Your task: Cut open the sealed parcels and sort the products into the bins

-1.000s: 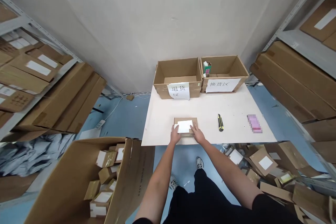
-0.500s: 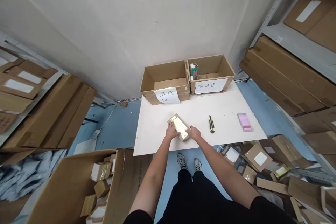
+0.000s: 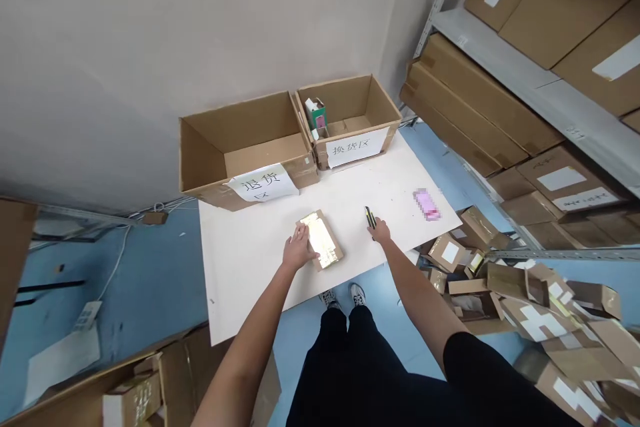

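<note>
A small cardboard package with shiny tape on top lies on the white table. My left hand rests against the package's left edge, fingers spread flat. My right hand has reached to the right and closes over the near end of a yellow-and-black utility knife that lies on the table.
Two open cartons with paper labels stand at the table's back: a large one and a smaller one holding a small green box. A pink item lies at the right. Shelves of boxes stand right; loose cartons litter the floor.
My right hand left the package and moved right to the utility knife. The left hand stays on the package, which was turned over earlier. The view swung to the right.
</note>
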Tool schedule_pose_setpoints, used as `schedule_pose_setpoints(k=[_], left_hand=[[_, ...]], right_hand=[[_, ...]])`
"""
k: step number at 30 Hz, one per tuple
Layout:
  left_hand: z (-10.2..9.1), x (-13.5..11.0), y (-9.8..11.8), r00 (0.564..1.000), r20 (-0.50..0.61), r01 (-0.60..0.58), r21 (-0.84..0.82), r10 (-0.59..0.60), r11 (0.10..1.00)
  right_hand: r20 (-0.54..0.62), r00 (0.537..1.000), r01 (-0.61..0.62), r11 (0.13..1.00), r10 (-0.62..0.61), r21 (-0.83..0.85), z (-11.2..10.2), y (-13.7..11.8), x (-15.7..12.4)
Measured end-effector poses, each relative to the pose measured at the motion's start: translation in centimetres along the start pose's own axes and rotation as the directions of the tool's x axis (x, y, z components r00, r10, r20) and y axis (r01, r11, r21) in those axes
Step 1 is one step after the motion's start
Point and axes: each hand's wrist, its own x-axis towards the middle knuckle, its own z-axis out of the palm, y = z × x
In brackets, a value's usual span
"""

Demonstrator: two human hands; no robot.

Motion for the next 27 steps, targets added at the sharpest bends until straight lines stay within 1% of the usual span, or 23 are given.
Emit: schedule_pose_setpoints(k=[2,4,6,8,9,11,12,13,14,15,17,19,22,27], left_hand=[[0.2,-0.1,0.1,1.000,0.004,0.001,0.021,-0.001,1.000],[0.2,-0.1,0.3,1.000,-0.004,-0.011,0.024,0.011,1.000],[0.1,-0.1,0.3,0.999,-0.011,-0.031,0.018,0.032,0.999],[-0.1,-0.1,0.2,0.998,-0.011,-0.061,0.016,0.061,0.998],[-0.3,-0.1,0.1,0.997,-0.010,-0.080,0.018,0.081,0.997],[-0.7,-0.2,-0.1,0.993,-0.010,-0.119,0.023,0.119,0.993],[-0.9,-0.3,-0.2,0.991,-0.008,-0.136,0.024,0.137,0.990],[-1.1,-0.3,-0.3,0.988,-0.004,-0.153,0.025,0.153,0.988],[-1.4,-0.4,-0.4,0.986,0.001,-0.166,0.027,0.166,0.986],[-1.5,-0.4,-0.5,0.984,0.007,-0.176,0.028,0.175,0.984],[-1.8,-0.4,-0.6,0.981,0.017,-0.193,0.032,0.193,0.981],[-1.8,-0.3,-0.8,0.978,0.015,-0.208,0.037,0.208,0.977],[-1.7,-0.1,-1.0,0.972,0.007,-0.236,0.045,0.236,0.971],[-1.2,-0.1,-1.3,0.965,-0.033,-0.260,0.053,0.262,0.964]], right_hand=[[0.002,0.999,-0.040,0.995,0.040,0.095,0.9,-1.3,0.5],[0.010,0.998,-0.062,0.980,0.062,0.190,1.3,-3.2,0.2],[0.009,1.000,-0.016,0.965,0.014,0.262,1.3,-5.5,-1.0],[-0.005,0.991,0.128,0.939,-0.134,0.318,1.3,-8.1,-3.3],[-0.019,0.973,0.225,0.914,-0.232,0.338,1.4,-9.5,-4.7],[-0.048,0.907,0.412,0.857,-0.418,0.310,2.0,-12.2,-7.5],[-0.054,0.874,0.478,0.837,-0.482,0.266,2.3,-13.5,-8.9],[-0.044,0.854,0.515,0.830,-0.519,0.214,2.7,-14.7,-10.0],[-0.025,0.846,0.530,0.833,-0.533,0.160,3.0,-15.8,-10.9],[-0.001,0.849,0.525,0.844,-0.529,0.111,3.2,-16.8,-11.7],[0.043,0.871,0.489,0.872,-0.490,0.028,3.5,-18.2,-12.5],[0.051,0.888,0.460,0.888,-0.458,-0.028,3.6,-19.0,-12.9],[0.024,0.897,0.441,0.895,-0.441,-0.063,3.7,-19.3,-13.2],[-0.025,0.903,0.428,0.902,-0.430,-0.053,4.2,-19.0,-13.6]])
